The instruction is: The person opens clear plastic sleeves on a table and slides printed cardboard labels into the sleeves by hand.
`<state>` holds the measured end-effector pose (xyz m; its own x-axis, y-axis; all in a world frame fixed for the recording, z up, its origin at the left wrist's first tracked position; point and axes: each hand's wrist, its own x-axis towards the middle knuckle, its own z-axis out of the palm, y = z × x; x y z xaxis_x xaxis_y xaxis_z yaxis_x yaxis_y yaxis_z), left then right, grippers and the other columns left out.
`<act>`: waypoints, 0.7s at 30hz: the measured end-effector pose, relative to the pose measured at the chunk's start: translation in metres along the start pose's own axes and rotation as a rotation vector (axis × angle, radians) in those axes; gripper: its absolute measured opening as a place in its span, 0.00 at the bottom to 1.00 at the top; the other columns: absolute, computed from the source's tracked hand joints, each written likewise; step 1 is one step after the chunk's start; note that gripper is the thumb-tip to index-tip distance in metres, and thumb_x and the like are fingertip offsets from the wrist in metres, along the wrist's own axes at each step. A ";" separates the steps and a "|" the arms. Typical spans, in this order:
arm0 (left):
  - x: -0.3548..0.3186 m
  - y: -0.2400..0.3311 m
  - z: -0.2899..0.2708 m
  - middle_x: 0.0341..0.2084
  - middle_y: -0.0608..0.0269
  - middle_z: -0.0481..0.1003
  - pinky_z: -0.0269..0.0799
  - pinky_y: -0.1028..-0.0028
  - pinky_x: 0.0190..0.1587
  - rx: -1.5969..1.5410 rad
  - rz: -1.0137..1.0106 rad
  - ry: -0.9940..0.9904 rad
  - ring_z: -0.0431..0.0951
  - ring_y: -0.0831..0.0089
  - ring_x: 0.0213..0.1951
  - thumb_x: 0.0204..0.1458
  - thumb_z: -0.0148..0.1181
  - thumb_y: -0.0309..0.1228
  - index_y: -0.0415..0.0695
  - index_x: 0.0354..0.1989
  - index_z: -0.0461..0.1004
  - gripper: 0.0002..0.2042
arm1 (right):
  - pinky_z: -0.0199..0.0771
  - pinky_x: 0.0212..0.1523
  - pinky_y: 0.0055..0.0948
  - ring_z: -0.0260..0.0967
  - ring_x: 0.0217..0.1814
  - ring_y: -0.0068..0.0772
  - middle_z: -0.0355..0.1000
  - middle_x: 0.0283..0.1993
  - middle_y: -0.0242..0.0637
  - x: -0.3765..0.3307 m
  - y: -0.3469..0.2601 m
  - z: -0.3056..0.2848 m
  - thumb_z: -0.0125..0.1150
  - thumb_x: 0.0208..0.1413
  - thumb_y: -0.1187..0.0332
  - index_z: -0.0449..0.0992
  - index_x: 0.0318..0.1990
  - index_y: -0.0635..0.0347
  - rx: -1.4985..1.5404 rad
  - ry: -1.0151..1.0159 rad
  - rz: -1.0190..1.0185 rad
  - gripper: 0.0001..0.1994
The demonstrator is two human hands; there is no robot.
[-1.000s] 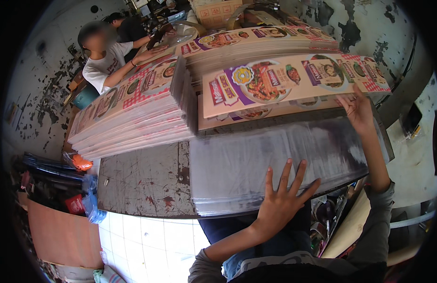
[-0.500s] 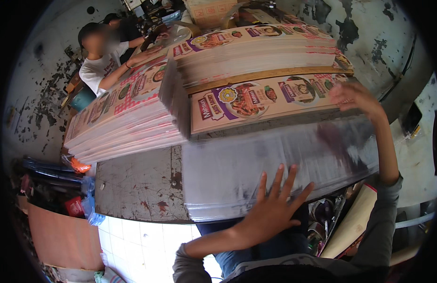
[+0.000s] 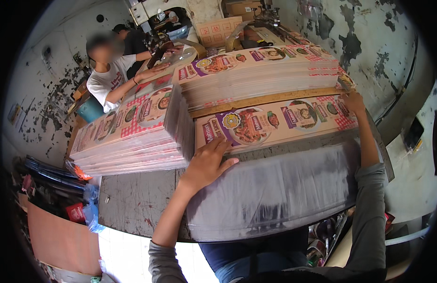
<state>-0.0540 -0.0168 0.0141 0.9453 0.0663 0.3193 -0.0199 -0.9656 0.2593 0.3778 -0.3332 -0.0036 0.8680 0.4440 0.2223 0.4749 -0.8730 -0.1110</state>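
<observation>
A long printed sheet (image 3: pixel 280 123) with food pictures lies across the table against a wooden strip (image 3: pixel 270 100). At its near left corner, my left hand (image 3: pixel 208 162) rests flat with the fingers stretched and the thumb apart. My right hand (image 3: pixel 354 104) is at the sheet's far right end, its fingers bent together over the edge; the fingertips hardly show. Between my forearms and nearer to me lies a stack of clear plastic sleeves (image 3: pixel 275 193). To the left of my left hand stands a tall stack of printed sheets in plastic (image 3: pixel 133 127).
Beyond the wooden strip rises another printed stack (image 3: pixel 256 78). A person in a white shirt (image 3: pixel 107 82) works at the far left, with another person in dark clothing (image 3: pixel 129 42) behind. The scratched grey table (image 3: pixel 138 203) ends near my body. A peeling wall (image 3: pixel 369 52) bounds the right.
My left hand has moved from above the plastic sleeves up and left to the sheet's corner. My right hand has come down onto the sheet's right end. The whole view has shifted slightly.
</observation>
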 end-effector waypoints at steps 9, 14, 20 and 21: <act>0.006 0.015 0.009 0.37 0.51 0.74 0.70 0.61 0.42 0.199 -0.158 0.193 0.75 0.52 0.36 0.49 0.56 0.36 0.39 0.40 0.71 0.14 | 0.56 0.19 0.36 0.55 0.11 0.33 0.55 0.07 0.35 -0.008 0.012 -0.008 0.47 0.56 0.50 0.62 0.12 0.62 0.468 0.287 0.159 0.27; 0.006 0.013 0.010 0.36 0.51 0.74 0.71 0.62 0.38 0.203 -0.146 0.214 0.76 0.51 0.33 0.49 0.56 0.35 0.39 0.39 0.72 0.13 | 0.53 0.16 0.34 0.46 0.08 0.25 0.51 0.06 0.31 -0.009 0.011 -0.009 0.48 0.56 0.49 0.59 0.10 0.60 0.700 0.204 0.271 0.29; 0.005 0.015 0.009 0.35 0.52 0.74 0.72 0.62 0.36 0.177 -0.170 0.216 0.76 0.51 0.32 0.50 0.55 0.35 0.40 0.37 0.72 0.12 | 0.54 0.17 0.33 0.51 0.10 0.25 0.56 0.08 0.31 0.010 0.022 0.031 0.49 0.55 0.47 0.69 0.15 0.62 0.356 0.674 -0.061 0.27; 0.002 0.013 0.009 0.34 0.52 0.74 0.72 0.62 0.36 0.182 -0.191 0.211 0.76 0.51 0.32 0.49 0.55 0.35 0.40 0.37 0.73 0.12 | 0.56 0.19 0.33 0.55 0.12 0.26 0.59 0.10 0.33 -0.013 -0.010 0.002 0.49 0.54 0.46 0.71 0.18 0.62 0.545 0.474 0.056 0.27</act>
<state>-0.0488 -0.0321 0.0098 0.8378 0.2826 0.4672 0.2276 -0.9585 0.1717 0.3620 -0.3300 -0.0077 0.7958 0.1577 0.5846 0.5434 -0.6121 -0.5746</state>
